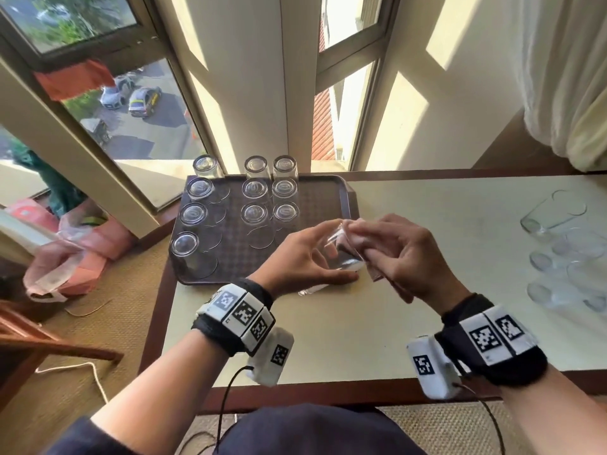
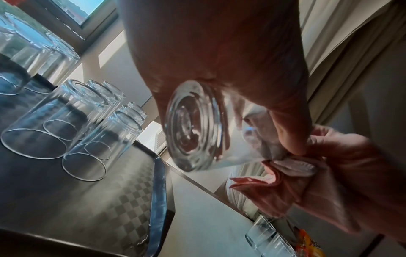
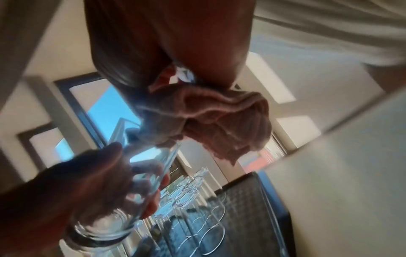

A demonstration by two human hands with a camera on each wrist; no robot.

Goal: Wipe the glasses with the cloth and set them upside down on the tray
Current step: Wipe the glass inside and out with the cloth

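Holding a clear glass (image 1: 338, 257) on its side, my left hand (image 1: 305, 257) has its fingers curled round the wall, the thick base (image 2: 193, 128) turned toward my left wrist. My right hand (image 1: 404, 257) pinches a bunched pink cloth (image 1: 353, 231), and part of that cloth is pushed into the mouth of the glass; the rest hangs in folds (image 3: 224, 121) below my fingers. Both grips are closed, the left on the glass, the right on the cloth, and they meet above the worktop (image 1: 361, 339), just beside the near right corner of the tray (image 1: 351, 198).

From the held glass, the dark patterned tray lies toward ten o'clock, carrying rows of upside-down glasses (image 1: 254, 213), rims down and bases up. More glasses (image 1: 565, 254) stand bunched on the worktop at three o'clock, well apart from my hands, with one glass (image 1: 551, 211) beyond them lying on its side. A pale curtain (image 1: 565, 77) hangs at two o'clock, and a window (image 1: 138, 103) fills the space beyond the tray.
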